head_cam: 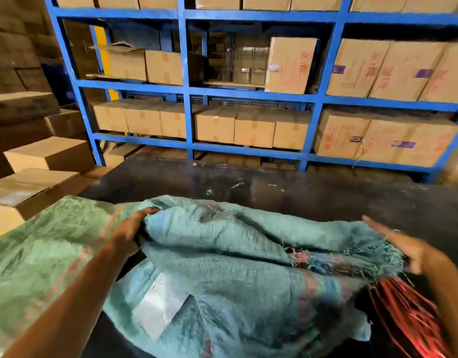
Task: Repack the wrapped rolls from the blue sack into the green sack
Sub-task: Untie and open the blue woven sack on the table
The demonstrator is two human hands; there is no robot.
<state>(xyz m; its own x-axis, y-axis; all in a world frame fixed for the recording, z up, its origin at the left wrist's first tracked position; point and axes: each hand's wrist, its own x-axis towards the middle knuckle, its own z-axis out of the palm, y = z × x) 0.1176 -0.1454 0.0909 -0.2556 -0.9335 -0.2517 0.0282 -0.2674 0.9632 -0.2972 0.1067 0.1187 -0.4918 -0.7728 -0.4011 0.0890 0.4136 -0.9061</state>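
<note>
Blue sack point(248, 254): frayed, crumpled on bench point(274, 187)
Left hand point(131, 228): clutches its edge
Right hand point(401, 244): fingers straight, blurred
Green sack point(41, 249): flat, left

1. Two woven sacks are counted on the dark table point(287, 197): one blue sack point(222, 267) and, touching its left side, one green sack point(41, 254).
2. Two hands are counted over the table: the left hand point(131, 228) and the right hand point(401, 244).
3. One white label point(160, 303) is seen on the blue sack.
4. One bundle of red cords point(408, 316) is seen at the table's right end.
5. One blue shelving rack point(186, 99) is seen behind the table.
</note>
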